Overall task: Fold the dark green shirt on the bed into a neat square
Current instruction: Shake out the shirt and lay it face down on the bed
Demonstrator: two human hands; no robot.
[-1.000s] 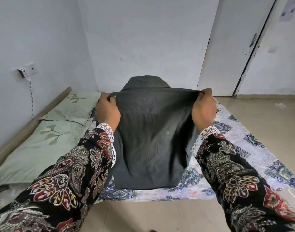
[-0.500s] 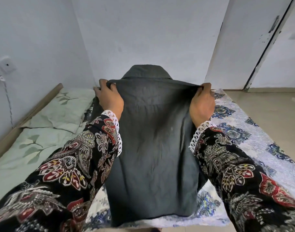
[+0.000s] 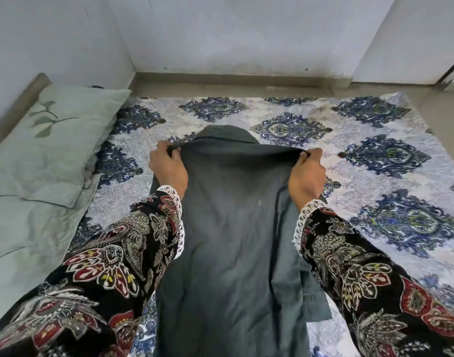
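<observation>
I see the dark green cotton shirt [image 3: 231, 228] stretched lengthwise over the blue-patterned white bedspread [image 3: 375, 176], collar at the far end, its shoulders pinched up.

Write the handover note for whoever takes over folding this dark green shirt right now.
Left hand: shut on the shirt's far left corner, near the collar.
Right hand: shut on the far right corner.
Dark green shirt: long narrow strip running toward the person over the blue patterned bedspread, collar at the far end; the far edge looks slightly raised.
Done: both sides appear folded in.
Left: lay it flat, fold lengthwise into a square, smooth it.
</observation>
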